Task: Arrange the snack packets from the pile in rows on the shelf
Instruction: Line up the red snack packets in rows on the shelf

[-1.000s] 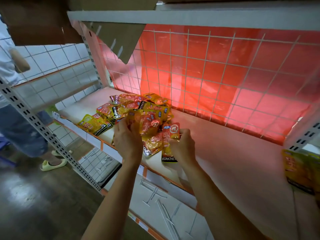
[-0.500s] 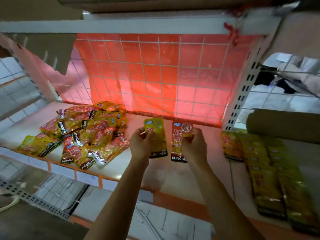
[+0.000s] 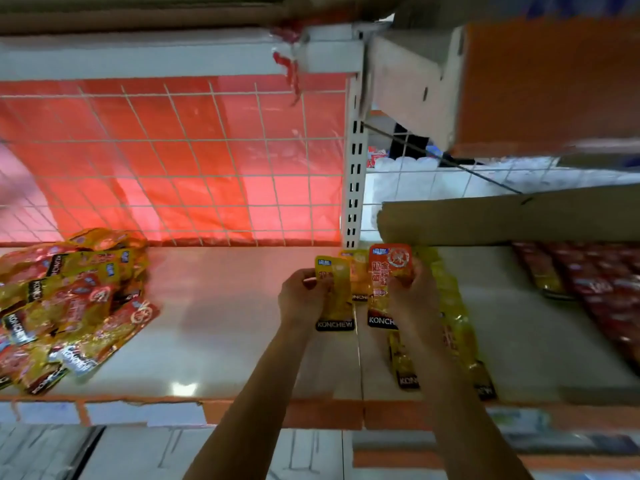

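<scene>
Fingers [image 3: 309, 283] seemingly pinch yellow packet [image 3: 341, 294], orange packet [image 3: 381, 271].

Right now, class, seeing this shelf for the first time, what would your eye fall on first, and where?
The glowing red sheet behind the wire grid at the back of the shelf stands out first. At centre, the left hand holds a yellow packet and the right hand a red packet, side by side. A jumbled pile of packets lies at the left.
</scene>
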Motion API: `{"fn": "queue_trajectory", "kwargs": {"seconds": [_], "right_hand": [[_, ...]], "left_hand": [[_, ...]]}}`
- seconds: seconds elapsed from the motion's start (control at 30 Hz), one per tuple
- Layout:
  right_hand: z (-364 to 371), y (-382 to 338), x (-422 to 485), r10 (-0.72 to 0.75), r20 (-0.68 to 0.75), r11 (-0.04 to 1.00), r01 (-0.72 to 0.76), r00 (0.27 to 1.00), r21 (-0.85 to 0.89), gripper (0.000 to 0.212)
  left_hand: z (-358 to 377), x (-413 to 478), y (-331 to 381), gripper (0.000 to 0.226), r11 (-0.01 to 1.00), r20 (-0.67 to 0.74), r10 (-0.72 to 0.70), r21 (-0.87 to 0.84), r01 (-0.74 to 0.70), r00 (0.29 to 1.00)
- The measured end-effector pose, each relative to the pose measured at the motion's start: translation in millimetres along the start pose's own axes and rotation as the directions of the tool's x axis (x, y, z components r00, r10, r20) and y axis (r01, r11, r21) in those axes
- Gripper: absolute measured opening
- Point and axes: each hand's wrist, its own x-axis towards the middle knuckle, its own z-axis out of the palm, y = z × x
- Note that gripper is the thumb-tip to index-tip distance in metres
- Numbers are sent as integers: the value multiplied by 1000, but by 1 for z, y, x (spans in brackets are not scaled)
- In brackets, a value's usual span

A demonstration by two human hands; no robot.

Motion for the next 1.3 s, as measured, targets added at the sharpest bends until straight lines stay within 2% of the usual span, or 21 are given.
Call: {"fn": "queue_trajectory", "kwargs": {"seconds": [0.27, 0.47, 0.63, 0.87, 0.97, 1.07, 1.17, 1.3], "right_hand": [[-41, 12, 19, 59, -55, 997, -61, 997, -44, 43], [-53, 20, 29, 72, -51, 996, -74, 996, -41, 42], [-62, 26, 36, 74, -44, 997, -74, 996, -19, 40], [-78, 29, 47, 75, -24, 996, -76, 997, -56, 41], [-85, 34, 53, 73, -22, 995, -74, 997, -61, 40], [-93, 41, 60, 71, -22, 997, -72, 997, -35, 41], [-102, 48, 67, 83, -16, 996, -83, 996, 14, 44], [-118, 57, 77, 56, -29, 997, -55, 998, 56, 41]], "left_hand": [[38, -4, 11, 23, 980, -9, 90, 178, -87, 996], [51, -7, 12, 44, 963, -7, 122, 245, -116, 993], [54, -10, 13, 39, 870, -70, 183, 476, -129, 981], [55, -9, 13, 38, 757, -51, 194, 643, -116, 980], [58, -14, 17, 35, 704, -68, 250, 698, -133, 966], [71, -27, 28, 32, 701, -60, 401, 663, -263, 914], [96, -47, 44, 25, 725, 6, 528, 517, -455, 849], [145, -79, 59, 23, 716, 165, 566, 388, -580, 808]]}}
